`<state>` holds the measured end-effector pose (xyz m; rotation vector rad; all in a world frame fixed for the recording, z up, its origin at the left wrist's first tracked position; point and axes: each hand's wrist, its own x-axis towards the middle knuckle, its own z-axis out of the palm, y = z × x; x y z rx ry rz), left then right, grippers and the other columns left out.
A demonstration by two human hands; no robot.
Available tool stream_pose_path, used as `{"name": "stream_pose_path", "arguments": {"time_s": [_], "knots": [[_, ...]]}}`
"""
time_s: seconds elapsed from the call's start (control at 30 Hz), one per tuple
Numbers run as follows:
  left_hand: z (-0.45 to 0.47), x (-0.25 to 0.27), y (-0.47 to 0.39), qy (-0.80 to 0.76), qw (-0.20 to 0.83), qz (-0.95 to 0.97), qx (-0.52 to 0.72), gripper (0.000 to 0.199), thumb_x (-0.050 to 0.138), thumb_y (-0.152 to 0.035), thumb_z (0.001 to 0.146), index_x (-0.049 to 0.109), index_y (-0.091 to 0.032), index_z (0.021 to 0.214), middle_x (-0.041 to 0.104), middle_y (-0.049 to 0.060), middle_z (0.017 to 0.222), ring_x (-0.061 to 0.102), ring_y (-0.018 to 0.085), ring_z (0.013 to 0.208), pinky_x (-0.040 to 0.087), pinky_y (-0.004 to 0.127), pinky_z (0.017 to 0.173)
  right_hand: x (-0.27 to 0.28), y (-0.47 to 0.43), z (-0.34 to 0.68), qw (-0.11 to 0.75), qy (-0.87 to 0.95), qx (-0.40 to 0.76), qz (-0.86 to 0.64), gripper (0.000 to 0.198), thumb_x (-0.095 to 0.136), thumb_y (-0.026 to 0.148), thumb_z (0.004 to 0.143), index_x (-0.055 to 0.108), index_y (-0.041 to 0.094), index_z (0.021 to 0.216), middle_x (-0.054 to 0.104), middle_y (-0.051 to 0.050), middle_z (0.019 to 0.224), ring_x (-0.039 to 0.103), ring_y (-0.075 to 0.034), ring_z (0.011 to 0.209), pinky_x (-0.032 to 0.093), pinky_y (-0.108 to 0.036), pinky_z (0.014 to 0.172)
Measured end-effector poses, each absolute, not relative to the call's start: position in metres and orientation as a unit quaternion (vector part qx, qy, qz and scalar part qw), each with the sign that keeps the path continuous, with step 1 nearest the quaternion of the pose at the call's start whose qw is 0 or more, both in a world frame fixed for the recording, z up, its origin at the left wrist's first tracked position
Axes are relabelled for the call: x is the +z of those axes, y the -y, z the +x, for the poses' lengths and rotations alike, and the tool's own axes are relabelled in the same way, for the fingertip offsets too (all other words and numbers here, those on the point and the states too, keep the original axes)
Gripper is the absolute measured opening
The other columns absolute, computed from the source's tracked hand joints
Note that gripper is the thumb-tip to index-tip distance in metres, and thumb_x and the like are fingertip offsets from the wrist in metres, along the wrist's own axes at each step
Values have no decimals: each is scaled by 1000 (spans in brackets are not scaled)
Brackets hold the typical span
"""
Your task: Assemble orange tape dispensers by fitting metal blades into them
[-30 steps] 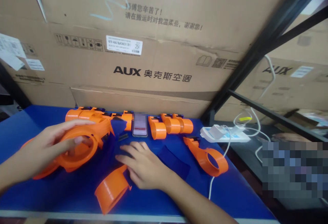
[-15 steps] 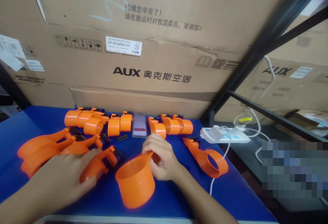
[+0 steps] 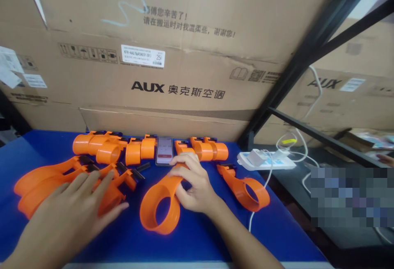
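My right hand point(image 3: 193, 185) is closed around the handle end of an orange tape dispenser point(image 3: 146, 215). The dispenser's round ring faces me, tilted, and its handle end is mostly hidden by my fingers. My left hand point(image 3: 69, 203) lies over a group of similar orange tape dispensers point(image 3: 33, 185) at the left, fingers stretched out and thumb apart. Its fingertips rest on or just above the dispenser point(image 3: 111, 195) nearest the middle; whether they touch is hard to tell. Black pieces show on the ends of these dispensers. A small black strip point(image 3: 143, 167) lies behind them.
Several orange dispensers point(image 3: 133, 154) stand along the back of the blue table point(image 3: 197, 244), with a phone point(image 3: 164, 152) among them. Another dispenser point(image 3: 257, 197) lies at the right beside a white cable. A power strip point(image 3: 285, 163), a black frame and a large cardboard box point(image 3: 184, 55) border the table.
My left hand has loosened from the dispenser it was around, and its fingers now spread over the group. My right hand has turned its dispenser so that the ring opening faces me.
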<state>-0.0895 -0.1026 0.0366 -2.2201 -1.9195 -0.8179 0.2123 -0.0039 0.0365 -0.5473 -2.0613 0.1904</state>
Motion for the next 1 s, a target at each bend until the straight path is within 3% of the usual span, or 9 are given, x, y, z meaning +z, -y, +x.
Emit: {"name": "stream_pose_path", "arguments": {"time_s": [0.13,0.3,0.43,0.5,0.6,0.73,0.8,0.87,1.0], "knots": [[-60,42,109,555,-33,-767,-321,66,77,-49,78,63,-38,141,67,8,140,55,49,130,33,69,113,39,7,212,479,846,98,-213,24,56,12,81,69,24,97,67,-10,116,66,-27,105,54,-48,92],[7,43,93,443,-370,-732,-362,84,79,-34,80,43,-40,156,55,5,154,50,44,139,40,59,113,40,7,214,490,844,92,-196,26,58,12,82,69,24,103,68,-10,119,67,-26,104,56,-48,91],[43,22,72,391,-535,-620,-421,71,73,-27,85,48,-36,151,56,6,152,54,36,136,45,51,110,44,3,220,496,835,65,-230,41,58,12,83,64,26,121,67,-11,127,65,-29,116,53,-53,100],[51,11,63,358,-609,-529,-470,57,71,-28,86,56,-30,141,66,8,139,63,34,125,50,47,103,47,1,225,512,818,50,-257,52,60,14,84,57,26,134,64,-12,134,61,-31,125,48,-56,107],[57,6,50,328,-658,-427,-526,51,74,-32,84,57,-26,132,74,8,119,71,30,107,54,43,95,50,0,229,539,789,48,-291,54,63,19,86,53,24,139,62,-13,137,59,-32,127,48,-55,107],[61,17,31,323,-647,-343,-599,61,77,-37,80,56,-23,135,75,8,115,73,29,100,57,41,89,51,-4,232,574,719,62,-387,36,57,28,96,56,21,131,68,-13,123,67,-27,107,55,-43,90],[60,18,24,331,-627,-318,-629,56,78,-40,79,60,-20,129,76,6,102,75,26,87,59,38,80,53,-6,234,517,725,86,-447,22,49,33,102,63,20,112,73,-9,101,69,-22,87,53,-35,76],[57,13,19,335,-606,-296,-658,48,79,-43,79,64,-19,119,74,3,88,72,21,73,59,33,70,55,-6,236,386,765,100,-506,28,45,35,103,65,20,90,70,-4,79,65,-19,69,45,-30,61],[47,-3,16,332,-597,-277,-675,37,77,-48,82,64,-20,102,65,-4,67,60,12,53,51,25,58,54,0,232,130,828,59,-543,29,55,40,97,66,20,79,71,-5,77,66,-21,68,32,-29,55]]}}
